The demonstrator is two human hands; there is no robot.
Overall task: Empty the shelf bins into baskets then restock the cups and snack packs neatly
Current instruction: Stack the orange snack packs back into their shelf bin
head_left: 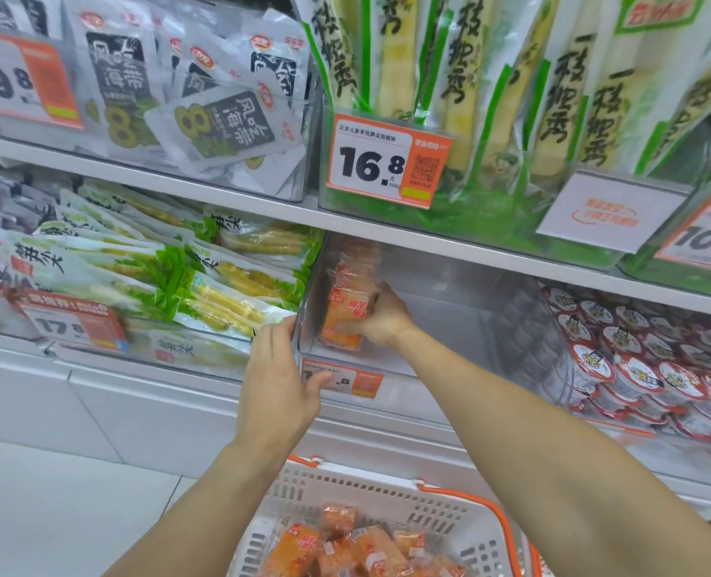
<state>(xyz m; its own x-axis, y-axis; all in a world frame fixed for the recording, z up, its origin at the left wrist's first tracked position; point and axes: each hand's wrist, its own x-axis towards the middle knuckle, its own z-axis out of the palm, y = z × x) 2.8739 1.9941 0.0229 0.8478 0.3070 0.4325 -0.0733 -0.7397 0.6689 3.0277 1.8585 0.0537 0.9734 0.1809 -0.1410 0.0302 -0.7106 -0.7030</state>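
Note:
A clear plastic shelf bin (449, 285) sits on the middle shelf. A row of orange snack packs (347, 293) stands upright against its left wall. My right hand (381, 318) is inside the bin, pressed against the front of that row and gripping the front pack. My left hand (279, 376) holds the bin's front left corner, thumb over the orange price tag (358, 383). Below, a white basket with orange handles (387, 493) holds several loose orange snack packs (345, 543). Red-lidded cups (637, 356) fill the bin to the right.
Green and yellow bamboo-shoot packs (204, 276) fill the bin to the left. The upper shelf carries seaweed packs (204, 114), tall green packs (491, 77) and a 16.8 price tag (387, 164). A white shelf base and floor lie at lower left.

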